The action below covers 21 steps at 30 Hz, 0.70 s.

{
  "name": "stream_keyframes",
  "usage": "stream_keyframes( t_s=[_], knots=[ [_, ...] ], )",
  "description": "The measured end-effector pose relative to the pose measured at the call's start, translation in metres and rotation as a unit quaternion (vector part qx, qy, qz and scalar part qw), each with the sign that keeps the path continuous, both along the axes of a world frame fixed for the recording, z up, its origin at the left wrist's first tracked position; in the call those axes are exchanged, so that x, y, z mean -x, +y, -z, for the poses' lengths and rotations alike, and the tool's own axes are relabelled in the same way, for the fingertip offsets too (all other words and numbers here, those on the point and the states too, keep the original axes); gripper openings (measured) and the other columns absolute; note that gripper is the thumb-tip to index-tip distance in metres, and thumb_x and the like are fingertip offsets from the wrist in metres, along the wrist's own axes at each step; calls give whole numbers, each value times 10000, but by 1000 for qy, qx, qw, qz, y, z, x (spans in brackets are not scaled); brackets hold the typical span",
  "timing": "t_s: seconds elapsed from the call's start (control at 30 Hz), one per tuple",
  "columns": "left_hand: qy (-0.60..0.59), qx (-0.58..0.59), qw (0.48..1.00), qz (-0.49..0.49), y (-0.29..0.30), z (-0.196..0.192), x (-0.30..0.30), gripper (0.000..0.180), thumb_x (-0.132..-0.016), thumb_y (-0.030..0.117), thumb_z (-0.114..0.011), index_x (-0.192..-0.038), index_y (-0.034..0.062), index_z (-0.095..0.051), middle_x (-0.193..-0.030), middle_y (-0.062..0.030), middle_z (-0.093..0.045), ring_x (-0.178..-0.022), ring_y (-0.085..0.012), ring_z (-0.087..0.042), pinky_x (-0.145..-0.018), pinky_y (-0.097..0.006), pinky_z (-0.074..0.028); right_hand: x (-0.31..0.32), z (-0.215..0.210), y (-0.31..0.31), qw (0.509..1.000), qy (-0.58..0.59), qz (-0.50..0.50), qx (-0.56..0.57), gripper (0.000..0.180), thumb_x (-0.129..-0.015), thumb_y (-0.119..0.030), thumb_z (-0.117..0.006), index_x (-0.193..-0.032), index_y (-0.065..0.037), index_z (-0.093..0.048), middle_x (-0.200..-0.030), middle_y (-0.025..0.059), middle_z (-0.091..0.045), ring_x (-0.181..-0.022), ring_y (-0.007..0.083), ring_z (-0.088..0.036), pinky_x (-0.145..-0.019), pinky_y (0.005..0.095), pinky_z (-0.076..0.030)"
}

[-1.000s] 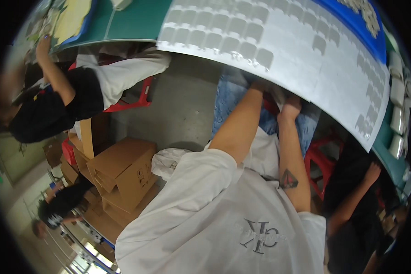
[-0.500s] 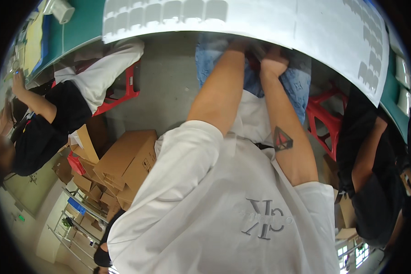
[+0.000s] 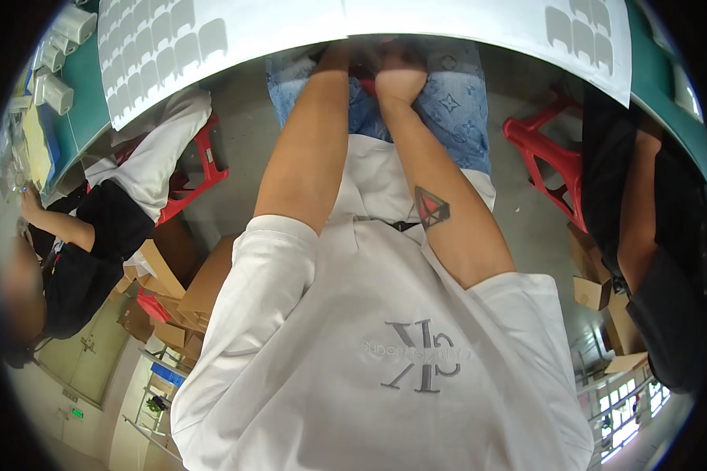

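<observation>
Both my forearms reach up into my lap, under the edge of the table. My left hand [image 3: 335,56] is mostly hidden by the table edge and shadow, so its fingers do not show. My right hand [image 3: 401,81] is closed over my blue patterned trousers [image 3: 450,102], just below the edge; whatever it grips, if anything, is hidden. A little red [image 3: 361,85] shows between the hands, too dim to name. Above them a white sheet [image 3: 291,22] with rows of grey rounded shapes covers the table and overhangs its edge.
The table [image 3: 78,125] has a green top, with white plastic parts [image 3: 57,93] at the far left. Red stools [image 3: 546,153] stand on both sides. A person in black [image 3: 106,228] sits at left, another [image 3: 644,235] at right. Cardboard boxes [image 3: 212,282] lie behind.
The view has swung, so the table, arms and lap sit further left in the picture. Both hands stay in the lap beneath the table edge.
</observation>
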<state>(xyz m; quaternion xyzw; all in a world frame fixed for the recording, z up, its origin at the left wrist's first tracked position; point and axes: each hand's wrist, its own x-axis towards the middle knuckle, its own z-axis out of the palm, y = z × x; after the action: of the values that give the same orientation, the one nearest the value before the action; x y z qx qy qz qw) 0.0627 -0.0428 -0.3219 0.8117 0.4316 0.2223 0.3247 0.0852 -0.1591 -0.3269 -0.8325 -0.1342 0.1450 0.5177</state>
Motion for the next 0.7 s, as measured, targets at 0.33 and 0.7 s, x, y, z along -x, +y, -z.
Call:
stream_keyframes(
  t_s=[0.33, 0.7],
  knots=[
    [-87, 337, 932, -96, -30, -63, 39, 564, -873, 351, -669, -1283, -21, -561, -1229, -160, -620, -1144, -259, -572, -987, -359, -442, -55, -95, -31, 895, 429, -73, -99, 333, -914, -218, -543, -1137, 12, -632, -1136, 149, -646, -925, 280, -657, -811, 383, -530],
    [-76, 263, 954, 119, -68, -298, 120, 525, -631, 185, -867, -1079, 25, -645, -1024, -67, -655, -865, -138, -630, -670, -248, -512, -77, -275, -87, 772, 96, -623, -75, 611, -751, -103, -774, -1309, -19, -540, -1068, 130, -601, -872, 277, -628, -723, 326, -516]
  ],
)
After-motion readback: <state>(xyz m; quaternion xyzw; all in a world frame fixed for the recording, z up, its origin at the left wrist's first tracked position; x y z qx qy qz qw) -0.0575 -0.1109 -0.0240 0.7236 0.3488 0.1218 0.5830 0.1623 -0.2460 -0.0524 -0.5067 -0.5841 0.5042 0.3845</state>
